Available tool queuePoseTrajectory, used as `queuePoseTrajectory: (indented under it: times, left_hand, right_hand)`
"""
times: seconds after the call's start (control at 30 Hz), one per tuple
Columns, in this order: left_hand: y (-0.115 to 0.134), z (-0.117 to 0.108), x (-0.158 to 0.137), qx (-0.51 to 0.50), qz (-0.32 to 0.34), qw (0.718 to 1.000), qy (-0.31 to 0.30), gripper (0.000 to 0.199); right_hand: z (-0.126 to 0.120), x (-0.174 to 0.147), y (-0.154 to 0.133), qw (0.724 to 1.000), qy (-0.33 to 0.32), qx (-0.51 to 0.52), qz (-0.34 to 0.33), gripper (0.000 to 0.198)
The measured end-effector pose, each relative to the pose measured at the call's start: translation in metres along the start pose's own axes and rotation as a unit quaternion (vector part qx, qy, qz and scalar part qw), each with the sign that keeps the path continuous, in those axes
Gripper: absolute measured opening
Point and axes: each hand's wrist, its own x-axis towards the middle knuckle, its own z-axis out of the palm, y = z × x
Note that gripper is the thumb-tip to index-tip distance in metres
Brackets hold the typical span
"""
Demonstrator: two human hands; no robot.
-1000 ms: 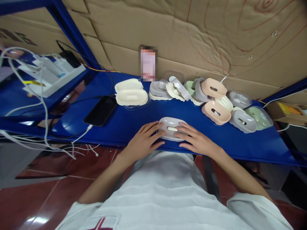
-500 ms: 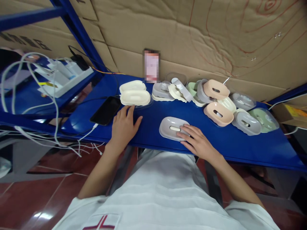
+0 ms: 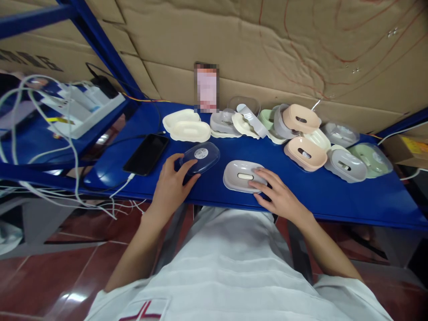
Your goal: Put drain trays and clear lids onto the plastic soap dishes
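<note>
A pale grey soap dish [image 3: 230, 179] with a cream oblong piece in its middle lies near the table's front edge. My right hand [image 3: 279, 196] holds its right end, fingers over the rim and inside, thumb at the near side. To the left, my left hand [image 3: 174, 183] has its fingers on the left and near edge of a clear plastic lid [image 3: 210, 160] bearing a round white sticker. The thumb rests by the lid's near edge. Just behind the lid are two cream soap dish parts [image 3: 190, 131], one overlapping the other.
Peach soap dishes [image 3: 312, 159], with grey, green and cream ones, cluster at the right back. A black phone [image 3: 145, 155] on a white cable lies left of my left hand. Another phone [image 3: 207, 87], its screen blurred, leans on the cardboard [image 3: 160, 40]. A power strip [image 3: 93, 118] stands left.
The clear lid has come out from beneath the cream parts toward me, with my left hand on it. The front cream part has shifted slightly. My right hand stays on the grey dish.
</note>
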Motion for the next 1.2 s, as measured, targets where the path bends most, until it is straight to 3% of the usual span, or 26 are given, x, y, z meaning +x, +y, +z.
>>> queuePoseTrajectory:
  times: [0.13, 0.23, 0.33, 0.4, 0.57, 0.77, 1.2]
  left_hand:
    - [-0.002, -0.008, -0.013, -0.096, -0.012, 0.995, 0.024, 0.034]
    - [0.01, -0.014, -0.016, -0.189, -0.001, 0.981, 0.04, 0.03]
    - [0.032, -0.012, -0.009, -0.238, 0.067, 0.969, 0.03, 0.03]
    - [0.045, -0.006, 0.001, -0.243, 0.141, 0.96, -0.001, 0.032]
    - [0.056, 0.011, 0.019, -0.243, 0.253, 0.935, -0.054, 0.037]
    - [0.049, 0.02, 0.013, -0.238, 0.274, 0.931, -0.042, 0.047]
    - [0.044, 0.027, 0.01, -0.24, 0.289, 0.927, 0.018, 0.039]
  right_hand:
    - [-0.002, 0.0, -0.002, 1.0, -0.003, 0.023, 0.016, 0.045]
    - [-0.001, -0.001, -0.004, 0.999, -0.006, 0.024, 0.04, 0.067]
    - [0.001, -0.003, -0.003, 0.998, 0.014, 0.019, 0.055, 0.097]
    - [0.002, -0.003, -0.002, 0.998, 0.023, 0.019, 0.051, 0.106]
    - [-0.001, -0.005, 0.002, 0.998, 0.004, 0.022, 0.054, 0.094]
    - [-0.001, -0.006, 0.001, 0.999, 0.007, -0.006, 0.033, 0.087]
    - [-0.002, -0.003, -0.002, 1.0, -0.013, -0.003, 0.007, 0.086]
